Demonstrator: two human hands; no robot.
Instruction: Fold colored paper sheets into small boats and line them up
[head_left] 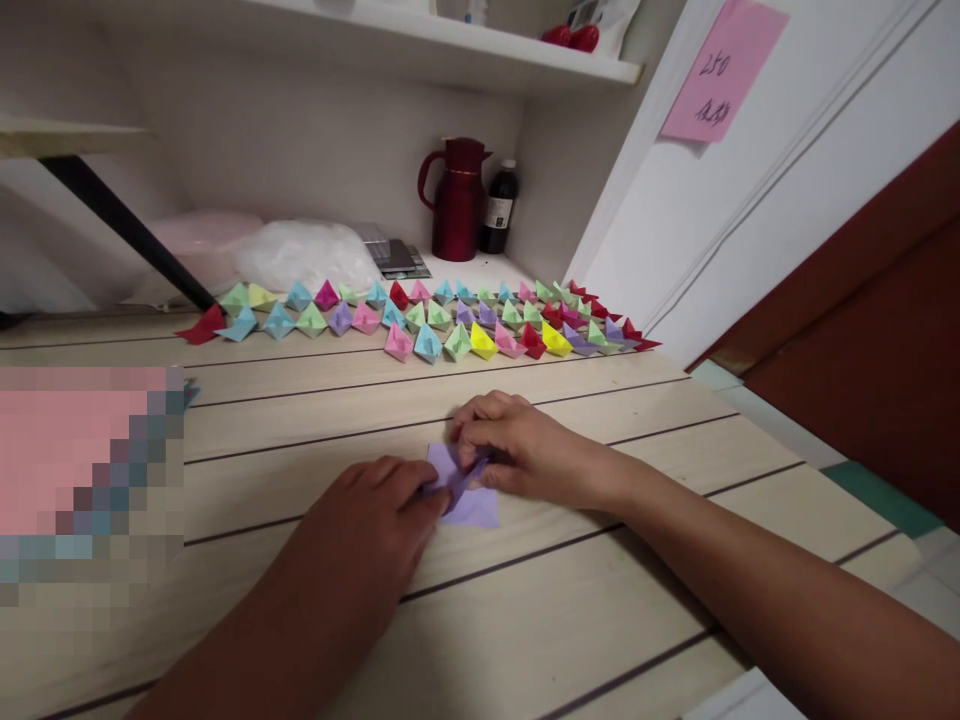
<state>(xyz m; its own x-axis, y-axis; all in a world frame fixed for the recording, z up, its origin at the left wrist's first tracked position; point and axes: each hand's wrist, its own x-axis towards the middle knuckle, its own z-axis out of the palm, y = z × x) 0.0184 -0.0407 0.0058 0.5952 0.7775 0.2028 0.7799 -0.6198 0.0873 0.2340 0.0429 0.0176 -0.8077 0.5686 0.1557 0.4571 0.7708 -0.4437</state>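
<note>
A purple sheet of origami paper (pixel 480 508) lies on the striped wooden table (pixel 570 590), with a raised fold running across its middle. My left hand (pixel 390 500) pinches one end of that fold between thumb and fingers. At the other end my right hand (pixel 506 445) is closed on the fold, its fingers curled. Parts of the paper are hidden beneath the fingers. Beyond my hands, rows of small folded paper boats (pixel 428 342) in many colours stand along the table's back.
A pixelated pink area (pixel 75 440) covers the left side. On the white shelf behind are a red thermos jug (pixel 457 200), a dark bottle (pixel 499 208) and a white plastic bag (pixel 307 258). A pink note (pixel 724 75) hangs on the wall at the right.
</note>
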